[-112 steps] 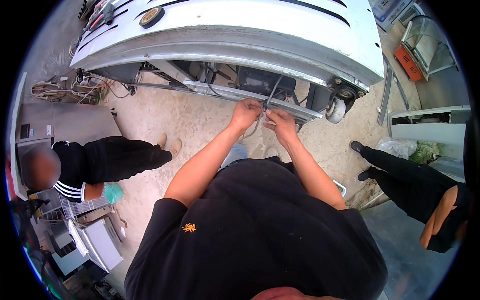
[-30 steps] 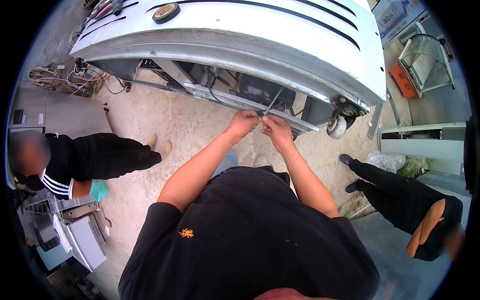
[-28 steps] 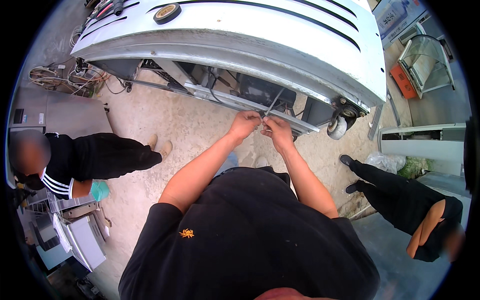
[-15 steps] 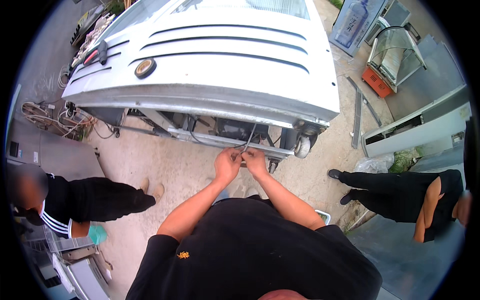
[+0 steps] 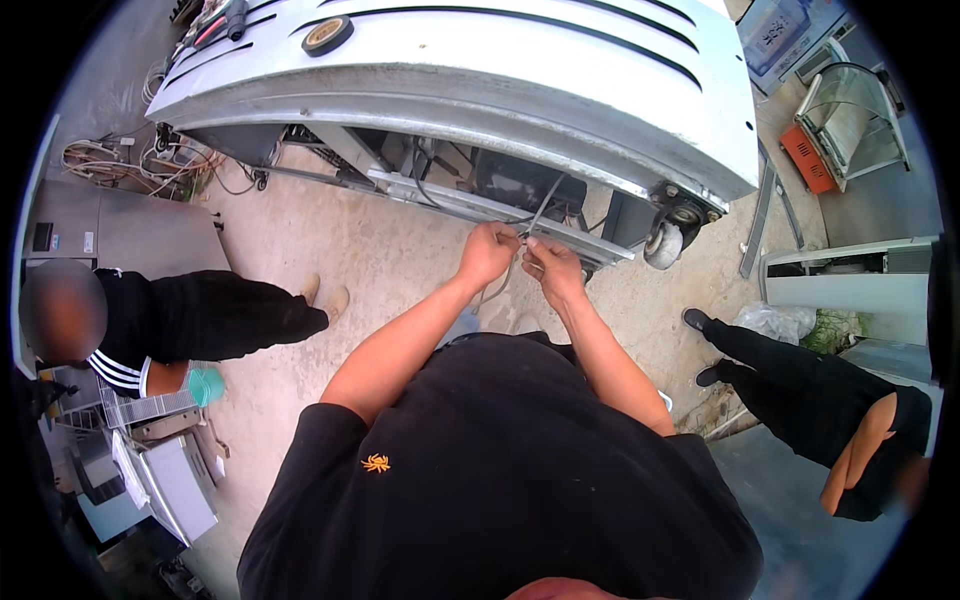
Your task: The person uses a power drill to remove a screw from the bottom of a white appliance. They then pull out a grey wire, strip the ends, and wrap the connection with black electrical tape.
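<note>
A grey cable runs down from the underside of a large white metal cabinet lying in front of me. My left hand pinches this cable from the left, and my right hand has its fingers closed on it close beside. Below the hands a loose length of cable hangs in a curve. What exactly sits between the fingertips is too small to make out. Behind the hands, in the cabinet's open base, are a dark compressor-like block and a metal rail.
A tape roll and a red-and-black tool lie on the cabinet. A caster sticks out at its right corner. One person stands left, another right. Coiled cables lie far left.
My view has shifted, so the cabinet appears higher and farther right. Both hands stay on the cable; the right hand has turned, its fingers more spread, and a hanging cable length now shows.
</note>
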